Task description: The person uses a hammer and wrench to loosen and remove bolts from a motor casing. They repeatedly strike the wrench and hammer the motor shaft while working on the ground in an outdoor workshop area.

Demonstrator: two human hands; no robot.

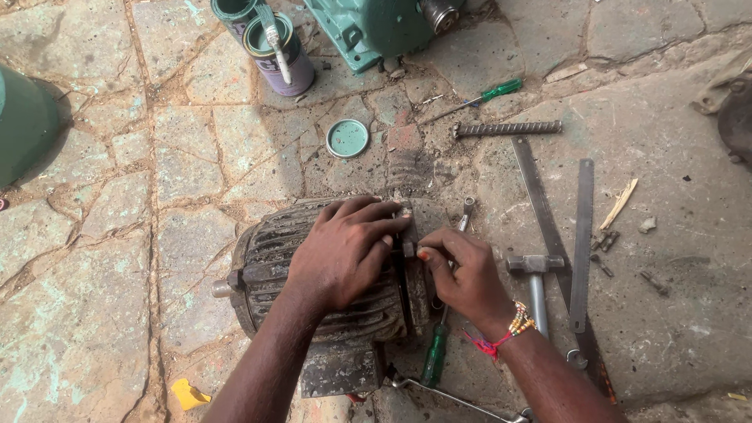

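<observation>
Fingers [392, 235] of both hands pinching small fastener [407, 249] at motor [270, 258] end-cover seam; keep grip square, turn slowly

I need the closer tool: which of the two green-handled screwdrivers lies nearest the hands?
The green-handled screwdriver on the ground just below the right hand, beside the dark ribbed motor; the other lies far up by the threaded rod.

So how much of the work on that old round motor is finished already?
Hard to say exactly. Looking done: tools are laid out, a hammer and flat blades on the stone floor. In hand: the left hand presses on the ribbed motor while the right hand pinches something small at the seam of its end cover. Left: that cover still sits on the motor.
</observation>
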